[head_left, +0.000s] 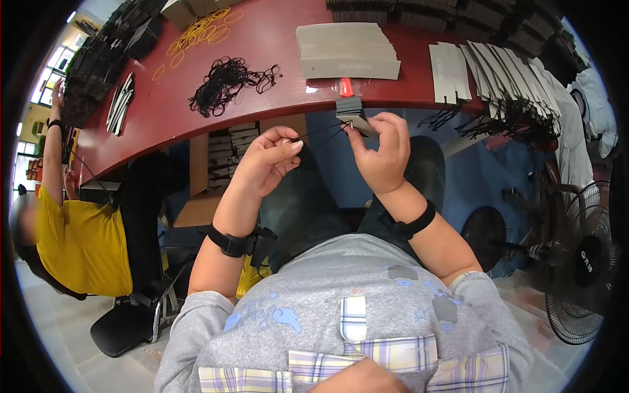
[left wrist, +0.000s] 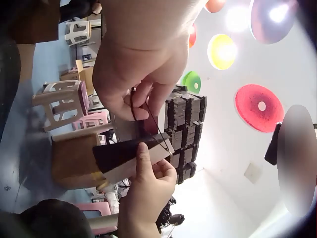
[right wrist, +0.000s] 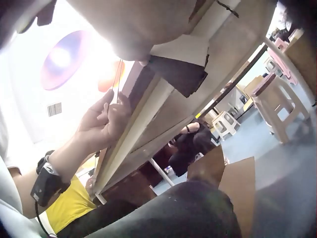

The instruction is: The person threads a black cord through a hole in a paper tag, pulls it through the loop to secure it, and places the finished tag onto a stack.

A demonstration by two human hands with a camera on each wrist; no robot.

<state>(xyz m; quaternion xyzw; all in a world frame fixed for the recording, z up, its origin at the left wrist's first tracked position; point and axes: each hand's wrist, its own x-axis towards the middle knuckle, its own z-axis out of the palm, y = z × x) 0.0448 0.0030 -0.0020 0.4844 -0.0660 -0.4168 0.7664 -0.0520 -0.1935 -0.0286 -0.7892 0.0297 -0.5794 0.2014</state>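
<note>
My right hand [head_left: 383, 156] pinches a card hang tag [left wrist: 131, 166] at its end, just off the table's near edge. The tag shows a dark side and a pale side, with layered edges in the head view. A thin black cord [left wrist: 155, 124] runs from the tag's end in a stretched loop to my left hand [head_left: 267, 157]. Thumb and fingers of the left hand pinch the cord, and the hand stands to the left of the tag. In the right wrist view the cord [right wrist: 118, 79] rises taut from the left fingers, and the right fingertips are partly hidden.
On the red table [head_left: 275, 39] lie a tangled heap of black cords [head_left: 229, 84], yellow rubber bands [head_left: 203, 31], a pale card stack [head_left: 347, 49] and corded tags [head_left: 504, 75]. A fan [head_left: 586, 259] stands right; a person in yellow [head_left: 85, 242] sits left. An open carton [head_left: 196, 196] is below.
</note>
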